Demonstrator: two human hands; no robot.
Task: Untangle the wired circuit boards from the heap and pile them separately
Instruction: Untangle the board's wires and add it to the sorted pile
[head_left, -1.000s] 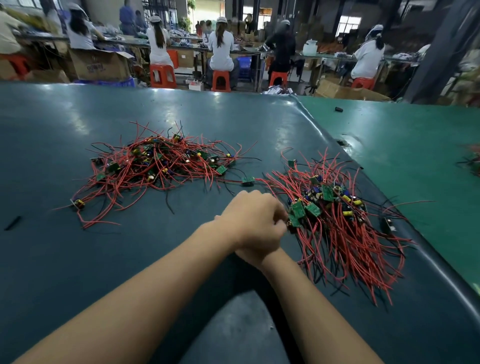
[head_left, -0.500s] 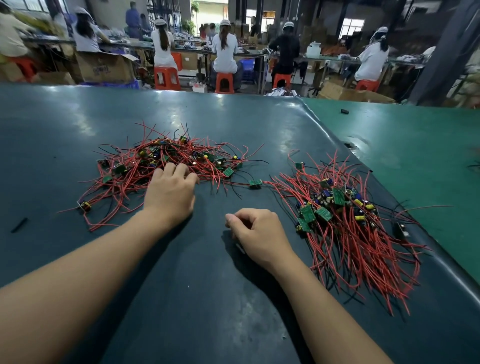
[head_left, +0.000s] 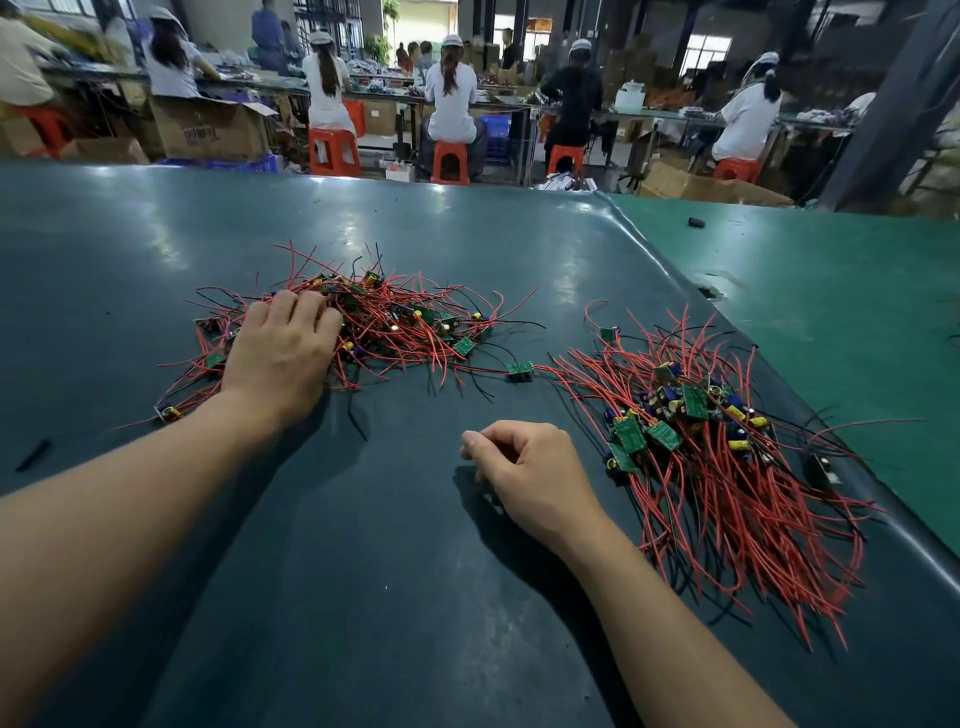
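A tangled heap (head_left: 410, 322) of small green circuit boards with red and black wires lies at the middle left of the dark table (head_left: 363, 597). My left hand (head_left: 283, 353) rests on the heap's left part, its fingers laid over the wires. To the right lies a separate pile (head_left: 701, 447) of boards with their red wires combed toward me. One single board (head_left: 519, 370) sits between heap and pile. My right hand (head_left: 530, 467) rests on the table left of the pile, loosely curled, with nothing seen in it.
A lighter green table (head_left: 831, 338) adjoins on the right, with a small black object (head_left: 696, 222) on it. A black strip (head_left: 34, 454) lies at the far left. A dark part (head_left: 823, 467) sits by the pile's right edge. People sit on orange stools (head_left: 449, 161) beyond the table.
Both hands were together at the right pile a second ago. My left hand has swung left onto the tangled heap; my right hand has drawn back onto the table.
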